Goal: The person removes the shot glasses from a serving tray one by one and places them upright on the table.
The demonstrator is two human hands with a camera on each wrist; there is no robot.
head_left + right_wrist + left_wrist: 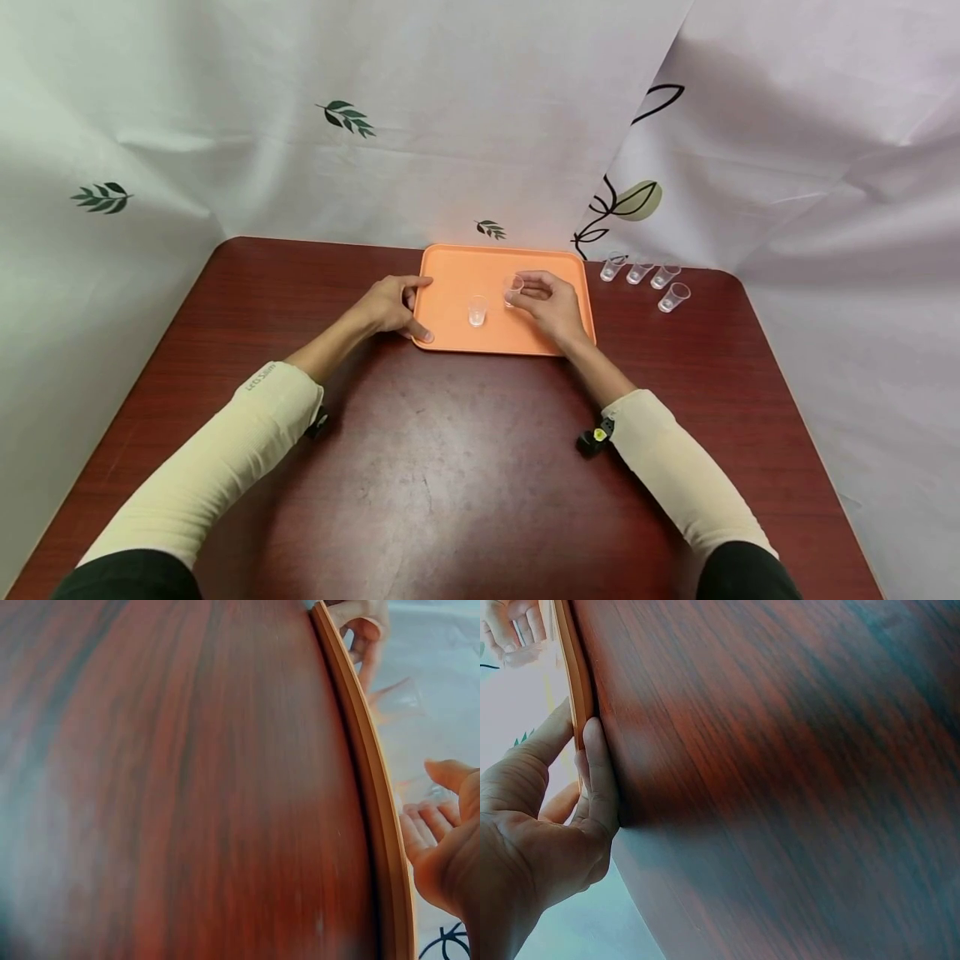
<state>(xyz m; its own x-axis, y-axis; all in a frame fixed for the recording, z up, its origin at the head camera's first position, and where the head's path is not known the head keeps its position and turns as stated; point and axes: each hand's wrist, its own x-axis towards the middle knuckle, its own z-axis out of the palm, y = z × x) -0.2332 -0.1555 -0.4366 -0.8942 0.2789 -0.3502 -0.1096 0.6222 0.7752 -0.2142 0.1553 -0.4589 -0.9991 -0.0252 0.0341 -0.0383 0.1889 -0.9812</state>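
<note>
An orange tray lies at the back of the table. My left hand grips its left edge, the thumb over the rim at the near corner; in the left wrist view the left hand has the rim between thumb and fingers. Over the tray's right half, my right hand holds a small clear cup between thumb and fingers. Another small clear cup stands upright on the tray, left of it. In the right wrist view the cups look faint beyond the tray's rim.
Several more small clear cups stand on the dark red table, right of the tray near the back edge. A pale curtain with leaf prints hangs directly behind the table and along both sides.
</note>
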